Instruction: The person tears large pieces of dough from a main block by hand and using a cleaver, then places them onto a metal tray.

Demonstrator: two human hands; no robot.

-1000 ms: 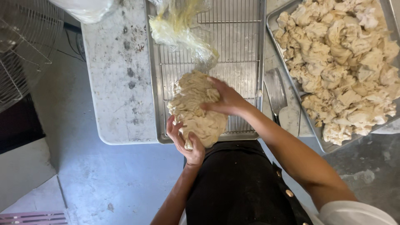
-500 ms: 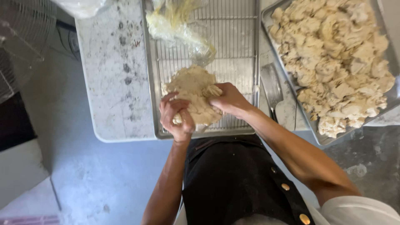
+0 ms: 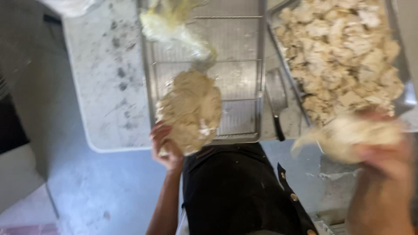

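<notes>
Dough slab (image 3: 191,111), pale and floury, sags from my left hand (image 3: 165,146); my right hand (image 3: 383,152), far apart, clutches a torn dough piece (image 3: 344,132).

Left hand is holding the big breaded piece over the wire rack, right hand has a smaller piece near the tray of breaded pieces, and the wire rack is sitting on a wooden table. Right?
Not quite: the table is pale speckled stone or marble, not wood, as the head view shows. The rest holds: the left hand holds the big breaded piece over the wire rack, and the right hand, blurred, has a smaller piece near the tray of breaded pieces.
</notes>
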